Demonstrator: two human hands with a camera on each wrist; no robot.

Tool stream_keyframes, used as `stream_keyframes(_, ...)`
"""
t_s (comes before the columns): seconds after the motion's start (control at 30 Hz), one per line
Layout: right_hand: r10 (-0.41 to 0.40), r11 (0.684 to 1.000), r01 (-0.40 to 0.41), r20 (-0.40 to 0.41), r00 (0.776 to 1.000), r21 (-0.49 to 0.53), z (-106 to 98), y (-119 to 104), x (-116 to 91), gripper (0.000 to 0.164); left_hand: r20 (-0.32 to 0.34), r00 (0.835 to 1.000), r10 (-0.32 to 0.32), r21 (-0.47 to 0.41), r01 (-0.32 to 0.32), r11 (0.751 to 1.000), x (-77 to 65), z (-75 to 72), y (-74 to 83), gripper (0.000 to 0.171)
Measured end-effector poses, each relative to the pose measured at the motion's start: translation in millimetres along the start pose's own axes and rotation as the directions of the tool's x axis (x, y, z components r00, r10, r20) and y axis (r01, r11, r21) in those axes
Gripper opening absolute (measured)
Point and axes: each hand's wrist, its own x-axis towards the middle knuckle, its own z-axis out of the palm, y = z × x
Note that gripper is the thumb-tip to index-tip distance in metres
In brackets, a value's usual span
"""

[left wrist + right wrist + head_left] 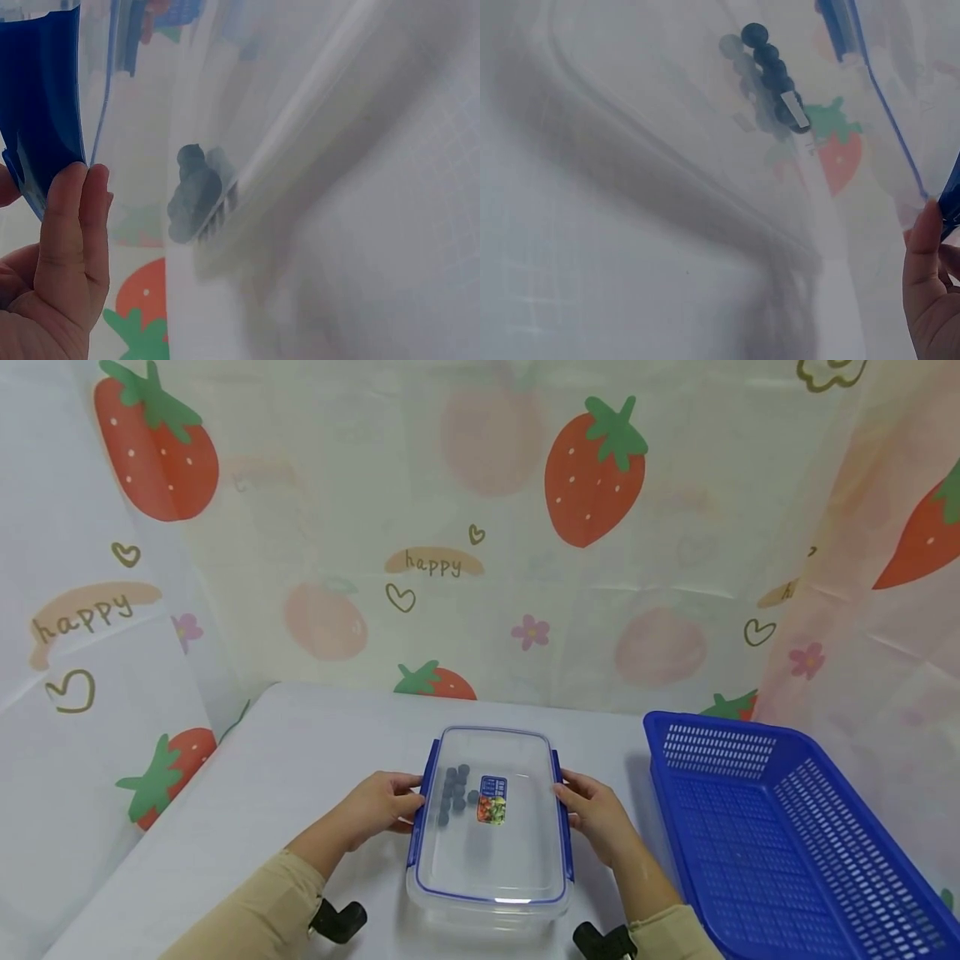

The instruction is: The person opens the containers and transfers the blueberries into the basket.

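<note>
A clear plastic food container (517, 860) with a blue-edged lid on top sits in the middle of the white table. Several dark, round, blueberry-like balls (459, 803) lie inside, towards its left side. My left hand (381, 810) grips the left long side, with thumb and fingers around the blue side latch (41, 97). On the opposite side, my right hand (596, 814) pinches the right-hand latch (951, 199). Whether either latch is fully fastened I cannot tell. A colourful label (492, 800) shows on the lid.
To the right stands a blue plastic basket (757, 785) with slotted walls, close to my right forearm. A strawberry-print sheet (480, 610) rises behind the white tabletop (315, 735) and along both sides. A black device (339, 921) is on my left wrist.
</note>
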Motion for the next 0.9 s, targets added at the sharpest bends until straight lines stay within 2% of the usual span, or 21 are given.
stream_keyframes(0.2, -0.023, 1.0, 0.023, 0.017, 1.0, -0.016, -1.1, -0.2, -1.4, 0.055, -0.004, 1.0, 0.01, 0.004, -0.01, 1.0, -0.2, 0.3, 1.4, 0.041)
stream_keyframes(0.5, 0.009, 1.0, -0.009, 0.028, 1.0, 0.009, -1.7, 1.9, 1.7, 0.046, -0.003, 1.0, 0.022, -0.011, -0.022, 1.0, 0.7, -0.5, -0.8, 0.039)
stream_keyframes(0.9, 0.021, 1.0, -0.021, 0.04, 0.999, 0.014, -2.9, 2.6, 1.7, 0.047, 0.004, 1.0, 0.027, -0.014, -0.027, 1.0, 0.0, -1.2, -0.1, 0.038)
